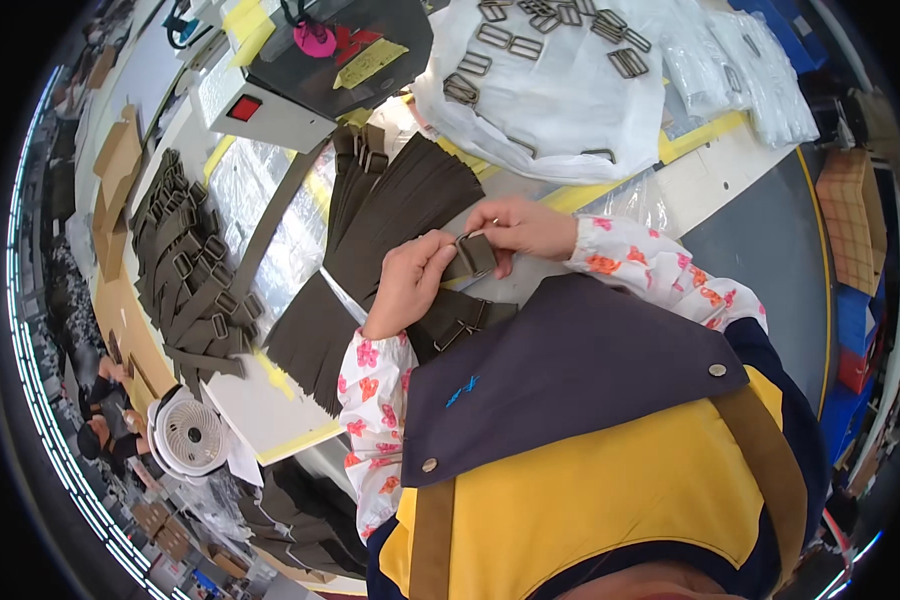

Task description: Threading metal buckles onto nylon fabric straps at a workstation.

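– Okay, head view: what's your grip?
– Both hands closed. Your left hand [410,280] pinches an olive strap [478,262] from the left; your right hand [523,229] grips from the right, fingertips at the metal buckle [466,240] on it. Can't tell how far it's threaded.
– Where's the strap sitting?
– Between your hands, just beyond your dark apron [570,360].
– And around you?
– Fanned straps [395,205] just past your left hand, buckled straps [195,265] heaped farther left. Beyond your right hand, a white sheet [570,110] carries loose buckles [511,41]. Dark machine [370,45] past the fanned straps.
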Motion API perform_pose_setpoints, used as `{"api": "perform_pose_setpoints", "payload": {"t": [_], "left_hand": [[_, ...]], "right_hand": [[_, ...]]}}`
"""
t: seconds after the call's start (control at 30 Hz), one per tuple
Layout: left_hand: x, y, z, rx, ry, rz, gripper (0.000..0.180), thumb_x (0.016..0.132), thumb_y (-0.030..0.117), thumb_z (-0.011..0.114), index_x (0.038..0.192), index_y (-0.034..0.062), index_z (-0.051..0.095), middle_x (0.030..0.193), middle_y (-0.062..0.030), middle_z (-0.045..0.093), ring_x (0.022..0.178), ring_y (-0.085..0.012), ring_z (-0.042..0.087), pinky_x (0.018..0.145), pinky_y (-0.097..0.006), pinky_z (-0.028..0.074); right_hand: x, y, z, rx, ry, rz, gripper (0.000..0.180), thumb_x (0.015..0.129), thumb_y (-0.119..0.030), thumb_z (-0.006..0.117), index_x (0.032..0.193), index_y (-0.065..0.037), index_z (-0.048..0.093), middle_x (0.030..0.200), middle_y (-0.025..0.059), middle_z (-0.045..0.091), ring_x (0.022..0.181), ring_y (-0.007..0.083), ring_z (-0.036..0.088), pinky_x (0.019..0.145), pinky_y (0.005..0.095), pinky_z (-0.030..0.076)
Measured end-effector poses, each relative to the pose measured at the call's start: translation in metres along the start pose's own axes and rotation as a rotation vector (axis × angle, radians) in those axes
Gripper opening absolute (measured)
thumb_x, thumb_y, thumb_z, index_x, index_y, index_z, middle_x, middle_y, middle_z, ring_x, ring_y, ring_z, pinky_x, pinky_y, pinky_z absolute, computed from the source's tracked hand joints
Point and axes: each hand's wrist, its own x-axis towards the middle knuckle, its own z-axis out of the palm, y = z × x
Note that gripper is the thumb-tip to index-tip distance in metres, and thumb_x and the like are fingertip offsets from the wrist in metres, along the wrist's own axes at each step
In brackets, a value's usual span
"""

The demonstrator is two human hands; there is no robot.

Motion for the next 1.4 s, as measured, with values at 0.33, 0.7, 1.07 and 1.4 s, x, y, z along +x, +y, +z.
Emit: {"api": "perform_pose_setpoints", "payload": {"t": [0.33,0.7,1.07,1.4], "left_hand": [[-0.011,0.012,0.006,0.178,0.229,0.162,0.019,0.069,0.002,0.063,0.087,0.0052,0.058,0.085,-0.0068,0.054,0.082,-0.0251,0.050,0.071,-0.033,0.039],[-0.039,0.014,-0.002,0.142,0.235,-0.208,0.011,0.079,0.005,0.056,0.082,0.0001,0.046,0.068,-0.0149,0.050,0.056,-0.0288,0.050,0.053,-0.032,0.041],[-0.032,0.011,-0.009,0.466,0.133,-0.050,0.012,0.075,0.009,0.055,0.076,0.0030,0.044,0.071,-0.0154,0.053,0.063,-0.0362,0.053,0.054,-0.043,0.042],[-0.033,0.010,-0.001,0.511,0.134,0.010,0.012,0.076,0.008,0.054,0.076,0.0023,0.044,0.070,-0.0150,0.052,0.060,-0.0346,0.054,0.051,-0.042,0.044]], "right_hand": [[0.014,0.006,0.018,-0.060,0.077,0.009,0.010,0.084,-0.007,0.052,0.092,-0.001,0.050,0.072,0.0030,0.055,0.056,0.0071,0.054,0.049,0.0199,0.045],[0.050,0.037,0.032,-0.332,0.095,-0.096,0.014,0.080,-0.010,0.054,0.077,0.001,0.045,0.065,0.0068,0.055,0.053,0.0124,0.056,0.047,0.0247,0.046],[0.040,0.029,0.041,-0.195,0.104,-0.024,0.010,0.076,-0.005,0.052,0.076,-0.002,0.042,0.063,0.0051,0.051,0.054,0.0129,0.055,0.049,0.0260,0.047],[0.035,0.023,0.039,-0.549,0.130,-0.292,0.016,0.072,-0.009,0.059,0.075,0.001,0.047,0.063,0.0110,0.055,0.057,0.0211,0.057,0.050,0.0320,0.043]]}}
